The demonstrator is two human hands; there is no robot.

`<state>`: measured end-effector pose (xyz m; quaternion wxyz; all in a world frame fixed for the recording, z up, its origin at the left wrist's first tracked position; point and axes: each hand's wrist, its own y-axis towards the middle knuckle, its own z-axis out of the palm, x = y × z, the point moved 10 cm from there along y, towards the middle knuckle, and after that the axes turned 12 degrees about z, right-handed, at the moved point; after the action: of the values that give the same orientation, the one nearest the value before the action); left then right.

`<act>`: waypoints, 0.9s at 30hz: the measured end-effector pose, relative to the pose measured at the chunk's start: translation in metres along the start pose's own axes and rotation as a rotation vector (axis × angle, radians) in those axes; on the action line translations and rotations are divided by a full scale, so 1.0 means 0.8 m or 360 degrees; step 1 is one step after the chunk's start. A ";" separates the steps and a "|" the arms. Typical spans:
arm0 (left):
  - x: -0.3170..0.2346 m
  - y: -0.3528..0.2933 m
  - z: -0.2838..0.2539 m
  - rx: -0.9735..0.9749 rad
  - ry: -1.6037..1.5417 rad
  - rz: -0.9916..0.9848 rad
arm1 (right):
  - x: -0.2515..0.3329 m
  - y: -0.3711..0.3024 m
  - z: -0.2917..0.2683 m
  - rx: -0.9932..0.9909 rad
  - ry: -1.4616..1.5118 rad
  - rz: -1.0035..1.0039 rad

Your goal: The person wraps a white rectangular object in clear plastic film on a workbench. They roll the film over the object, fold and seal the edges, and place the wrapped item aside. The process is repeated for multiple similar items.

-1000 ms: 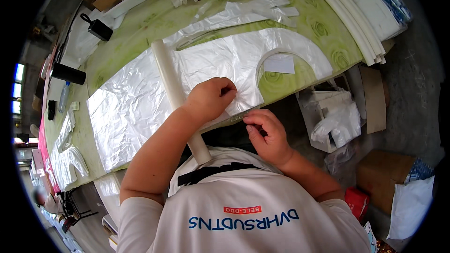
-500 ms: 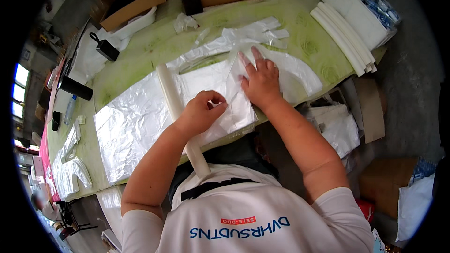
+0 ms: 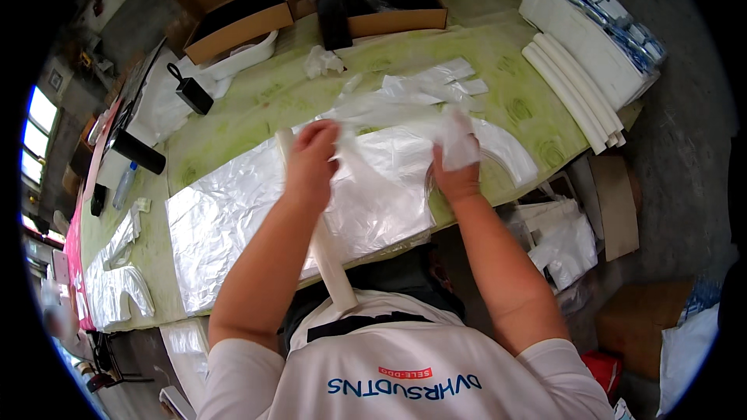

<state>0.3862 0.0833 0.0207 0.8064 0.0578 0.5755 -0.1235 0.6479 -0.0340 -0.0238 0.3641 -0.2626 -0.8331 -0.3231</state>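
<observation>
My left hand (image 3: 311, 163) is raised over the white roll (image 3: 333, 268), with its fingers curled. The edge of a thin clear plastic bag (image 3: 364, 175) appears pinched in them, and the blurred film spreads toward my other hand. My right hand (image 3: 457, 175) is raised to the right, its fingers covered by filmy plastic and smeared by motion. Beneath both hands lies a stack of shiny white plastic bags (image 3: 226, 214) on the table. The roll rests across the stack, with its near end against my shirt.
More cut plastic (image 3: 428, 85) lies beyond the stack on the green patterned table cover (image 3: 257, 117). Several white rolls (image 3: 572, 93) sit at right beside a white box (image 3: 583, 39) of blue packets. Cardboard boxes (image 3: 397, 22) stand at the back, a black speaker (image 3: 191, 93) at left.
Both hands have lifted off the stack. The left has moved up and slightly left, the right is now covered by film, and loose plastic has risen between them.
</observation>
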 end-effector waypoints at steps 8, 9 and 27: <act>-0.077 -0.103 -0.301 -0.0728 0.0221 0.0221 | -0.134 0.014 -0.006 0.0267 0.1798 0.1447; -0.070 -0.115 -0.331 -0.0762 0.0402 0.0129 | -0.120 0.014 -0.020 0.0234 0.1883 0.1432; 0.004 -0.131 -0.129 0.0763 0.2315 0.0816 | 0.244 -0.262 0.045 0.1162 0.0593 -0.0634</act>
<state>0.2653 0.0064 -0.0114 0.1988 0.4254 0.8828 0.0138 0.3750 -0.1053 0.0362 0.5071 0.1110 -0.8471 -0.1136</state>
